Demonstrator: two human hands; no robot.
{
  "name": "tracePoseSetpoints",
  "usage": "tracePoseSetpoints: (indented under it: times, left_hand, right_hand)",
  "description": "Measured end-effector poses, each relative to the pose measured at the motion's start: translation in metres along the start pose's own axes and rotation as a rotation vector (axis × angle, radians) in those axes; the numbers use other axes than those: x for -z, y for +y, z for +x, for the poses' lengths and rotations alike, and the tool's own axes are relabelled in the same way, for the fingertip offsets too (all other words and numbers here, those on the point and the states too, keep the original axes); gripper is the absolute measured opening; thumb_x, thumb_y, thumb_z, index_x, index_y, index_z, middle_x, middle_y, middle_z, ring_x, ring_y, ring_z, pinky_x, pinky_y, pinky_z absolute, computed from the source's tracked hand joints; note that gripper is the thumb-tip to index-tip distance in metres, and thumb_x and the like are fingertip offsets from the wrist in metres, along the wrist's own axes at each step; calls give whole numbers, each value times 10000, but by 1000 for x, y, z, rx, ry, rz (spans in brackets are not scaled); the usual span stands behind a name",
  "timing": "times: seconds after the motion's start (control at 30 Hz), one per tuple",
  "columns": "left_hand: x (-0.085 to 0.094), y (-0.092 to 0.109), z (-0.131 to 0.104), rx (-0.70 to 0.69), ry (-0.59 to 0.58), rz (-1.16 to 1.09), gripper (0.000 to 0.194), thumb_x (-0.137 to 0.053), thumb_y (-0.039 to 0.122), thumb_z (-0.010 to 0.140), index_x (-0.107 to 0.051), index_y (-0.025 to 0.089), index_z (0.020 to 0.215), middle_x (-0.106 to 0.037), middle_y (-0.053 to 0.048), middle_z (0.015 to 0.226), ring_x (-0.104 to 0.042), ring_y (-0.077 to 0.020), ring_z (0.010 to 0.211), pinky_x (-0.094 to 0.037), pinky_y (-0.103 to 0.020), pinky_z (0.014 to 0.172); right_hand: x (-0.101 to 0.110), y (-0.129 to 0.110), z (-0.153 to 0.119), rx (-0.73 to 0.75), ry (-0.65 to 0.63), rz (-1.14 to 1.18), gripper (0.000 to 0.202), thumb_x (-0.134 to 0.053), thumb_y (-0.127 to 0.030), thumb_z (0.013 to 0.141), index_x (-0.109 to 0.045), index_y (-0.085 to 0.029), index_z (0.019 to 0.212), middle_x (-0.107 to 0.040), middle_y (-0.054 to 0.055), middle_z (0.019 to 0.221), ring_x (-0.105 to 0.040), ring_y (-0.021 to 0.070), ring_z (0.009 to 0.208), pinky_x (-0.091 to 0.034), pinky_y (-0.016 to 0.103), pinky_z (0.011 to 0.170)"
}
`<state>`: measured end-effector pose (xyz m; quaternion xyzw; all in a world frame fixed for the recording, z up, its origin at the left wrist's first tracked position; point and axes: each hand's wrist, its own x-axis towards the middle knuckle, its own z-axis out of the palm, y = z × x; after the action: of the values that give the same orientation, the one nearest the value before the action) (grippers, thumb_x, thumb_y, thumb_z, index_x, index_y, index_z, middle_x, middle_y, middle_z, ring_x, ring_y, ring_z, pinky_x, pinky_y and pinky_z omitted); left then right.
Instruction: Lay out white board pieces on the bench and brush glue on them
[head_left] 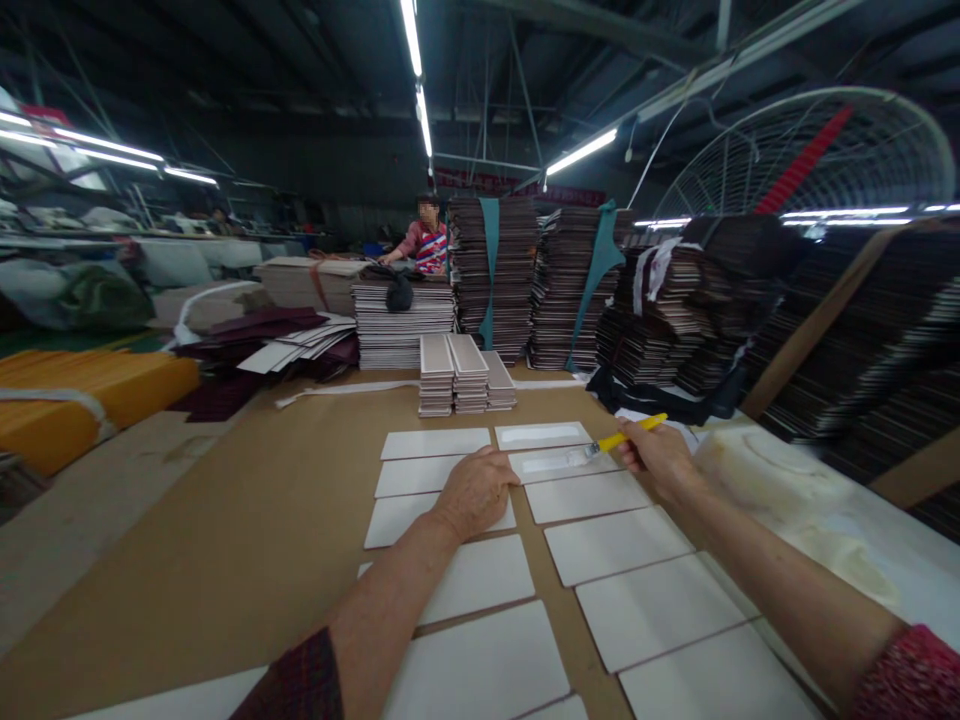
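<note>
My right hand (656, 450) is closed around the yellow handle of a brush (634, 430). The bristles touch a white rectangular panel (536, 466) in the right column, where a wet-looking pale strip shows. A similar strip lies on the panel (544, 435) just beyond it. My left hand (480, 490) rests over the left column of panels, fingers loosely bent and holding nothing, its fingertips at the left edge of the panel under the brush. Nearer panels (619, 545) in the right column look plain white. Part of the left column is hidden under my left hand and forearm.
Small stacks of pale panels (469, 360) stand at the table's (300, 500) far side. Behind them rise tall strapped stacks (491, 280). A yellow bundle (90, 395) is left, a stained whitish sheet (795, 500) right. A large fan (810, 150) and another person (427, 240) are farther back.
</note>
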<state>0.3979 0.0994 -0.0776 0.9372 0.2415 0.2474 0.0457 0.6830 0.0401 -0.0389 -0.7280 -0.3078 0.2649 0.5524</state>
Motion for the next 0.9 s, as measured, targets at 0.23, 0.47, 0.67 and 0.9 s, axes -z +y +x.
tracePoseSetpoints:
  times: [0.23, 0.47, 0.67, 0.9]
  left_hand:
    - [1, 0, 1, -23, 34, -21, 341, -540, -22, 737, -793, 186, 835, -724, -48, 838, -600, -223, 857, -506, -341, 873]
    - [-1, 0, 1, -20, 36, -17, 349, -538, -20, 740, -799, 187, 845, -725, -48, 831, -600, -225, 848, -515, -353, 861]
    - [0, 0, 0, -19, 25, -7, 337, -540, 0, 777, -802, 193, 867, -728, -53, 837, -596, -238, 854, -520, -364, 842]
    - [0, 0, 0, -44, 32, 6, 328, -537, -2, 773, -790, 193, 848, -719, -50, 845, -602, -221, 852, -516, -347, 867]
  right_hand:
    - [28, -6, 10, -32, 96, -127, 297, -629, -400, 1009, -643, -140, 866, -625, -18, 723, -561, 88, 537, -507, 214, 516]
    - [30, -13, 8, -6, 123, -132, 315, -636, -392, 1007, -626, -135, 825, -608, -30, 694, -554, 85, 522, -490, 205, 499]
    - [-15, -21, -15, -11, -11, -18, 304, -616, -385, 1020, -620, -129, 856, -596, -39, 692, -544, 80, 505, -481, 197, 480]
    - [-69, -22, -31, -79, -181, 3, 266, -596, -377, 1030, -631, -127, 945, -604, -23, 754, -548, 84, 538, -488, 201, 493]
